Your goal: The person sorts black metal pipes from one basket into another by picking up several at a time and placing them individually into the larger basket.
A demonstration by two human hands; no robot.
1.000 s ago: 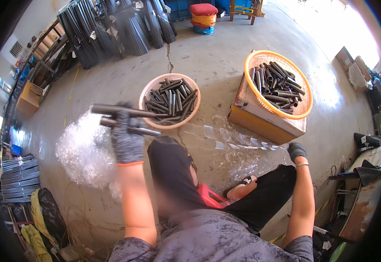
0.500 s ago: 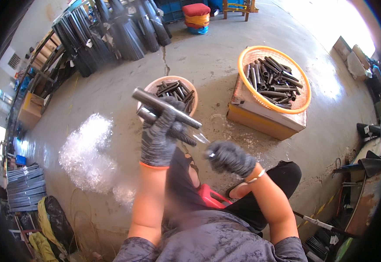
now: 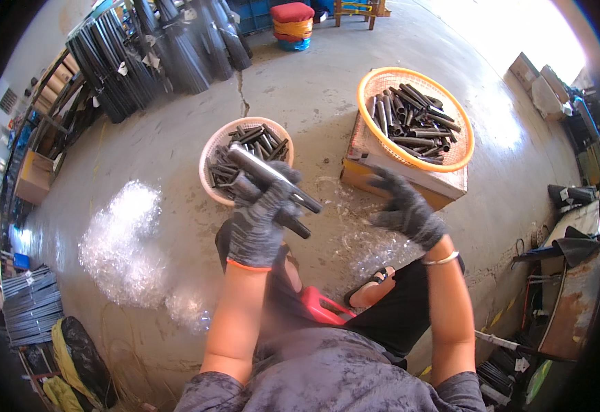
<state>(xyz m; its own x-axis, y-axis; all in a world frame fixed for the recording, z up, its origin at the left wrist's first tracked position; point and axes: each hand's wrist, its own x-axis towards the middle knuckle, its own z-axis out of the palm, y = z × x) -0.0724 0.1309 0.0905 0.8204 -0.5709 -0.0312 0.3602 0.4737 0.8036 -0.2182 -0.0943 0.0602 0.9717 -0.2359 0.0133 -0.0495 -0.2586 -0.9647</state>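
Holding two dark tubes (image 3: pixel 255 165) in my left hand (image 3: pixel 260 223), I have them in front of the pink basket (image 3: pixel 210 152), at its near side. They look smooth, so one may slide out if my fingers become loose. My right hand (image 3: pixel 410 211) is spread wide, apparently empty and apart from them, so it could catch late; a falling tube might strike my sandalled foot (image 3: pixel 370 288).

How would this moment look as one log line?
Left hand: holding dark tubes | Right hand: open, looks empty | Pink basket: tubes inside | Orange-rimmed basket: tubes inside
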